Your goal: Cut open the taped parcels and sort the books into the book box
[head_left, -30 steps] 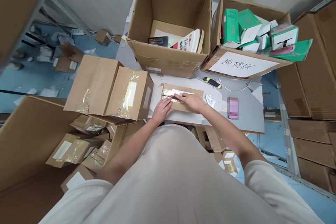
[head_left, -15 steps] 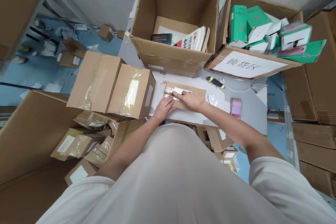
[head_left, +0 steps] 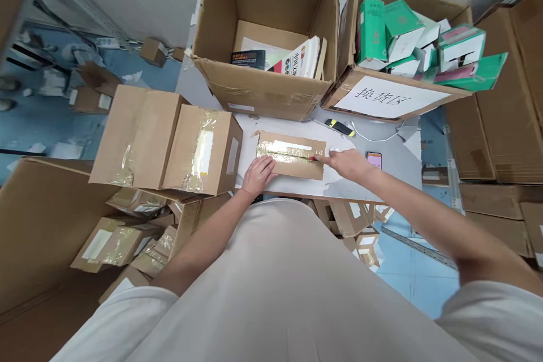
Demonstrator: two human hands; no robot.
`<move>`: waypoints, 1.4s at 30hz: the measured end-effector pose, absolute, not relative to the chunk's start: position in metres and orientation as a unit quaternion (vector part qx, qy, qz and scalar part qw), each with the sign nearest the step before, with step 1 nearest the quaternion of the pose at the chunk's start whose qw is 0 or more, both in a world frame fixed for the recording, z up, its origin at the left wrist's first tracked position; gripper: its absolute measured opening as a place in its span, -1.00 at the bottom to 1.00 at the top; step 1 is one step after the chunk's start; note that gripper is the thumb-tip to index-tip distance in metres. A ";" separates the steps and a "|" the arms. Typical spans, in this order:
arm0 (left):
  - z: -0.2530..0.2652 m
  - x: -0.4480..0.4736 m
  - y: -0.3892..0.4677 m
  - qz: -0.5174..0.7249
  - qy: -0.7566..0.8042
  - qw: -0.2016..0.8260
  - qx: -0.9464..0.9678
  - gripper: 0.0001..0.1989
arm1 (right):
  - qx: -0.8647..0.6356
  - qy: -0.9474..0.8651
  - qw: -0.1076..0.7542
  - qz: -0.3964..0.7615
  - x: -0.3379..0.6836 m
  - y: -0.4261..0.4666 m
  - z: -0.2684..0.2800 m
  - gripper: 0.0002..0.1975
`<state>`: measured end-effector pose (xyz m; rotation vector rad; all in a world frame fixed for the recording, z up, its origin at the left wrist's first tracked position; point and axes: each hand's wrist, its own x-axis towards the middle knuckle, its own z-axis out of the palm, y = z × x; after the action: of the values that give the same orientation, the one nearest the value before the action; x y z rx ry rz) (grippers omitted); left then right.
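A taped cardboard box (head_left: 297, 169) lies flat on a pale table (head_left: 401, 178), directly before the person. The left hand (head_left: 257, 174) rests on its near left corner, grip apart, thumb away from the fingers. At the box's right end, the right hand (head_left: 350, 164) has its grip clamped on a small red-tipped tool (head_left: 311, 158), mostly hidden, touching the tape. A yellow-and-black utility knife (head_left: 340, 128) lies beyond; a phone (head_left: 374, 159) lies to the right.

Behind the pale table (head_left: 401, 178) stands a grey wall (head_left: 148, 0); the floor (head_left: 424, 288) is blue.
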<state>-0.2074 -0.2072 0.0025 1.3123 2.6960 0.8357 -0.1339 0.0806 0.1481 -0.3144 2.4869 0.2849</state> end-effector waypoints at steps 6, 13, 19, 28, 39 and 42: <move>0.008 -0.210 -0.203 0.243 0.876 0.020 0.416 -0.59 | -0.051 0.932 0.330 0.138 -0.076 0.123 0.155 -0.17; 0.020 -0.214 -0.202 0.213 0.878 0.043 0.427 -0.60 | 0.012 0.945 0.315 0.090 -0.036 0.139 0.140 -0.18; 0.041 -0.216 -0.200 0.156 0.879 0.046 0.449 -0.43 | 0.211 0.934 0.138 -0.253 -0.004 0.142 0.102 -0.44; 0.055 -0.246 -0.152 0.062 0.879 0.114 0.458 0.34 | 0.343 0.706 0.082 -0.614 -0.017 0.081 0.066 -0.32; 0.053 -0.249 -0.148 0.068 0.887 0.114 0.442 0.28 | 0.315 0.720 0.102 -0.610 -0.024 0.087 0.063 -0.34; 0.053 -0.250 -0.145 0.075 0.894 0.113 0.426 0.26 | 0.281 0.750 0.161 -0.577 -0.024 0.096 0.064 -0.38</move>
<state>-0.2502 -0.1450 0.0529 1.2514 2.6242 0.2195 -0.0242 0.0965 0.0640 0.8010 2.1415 -1.6468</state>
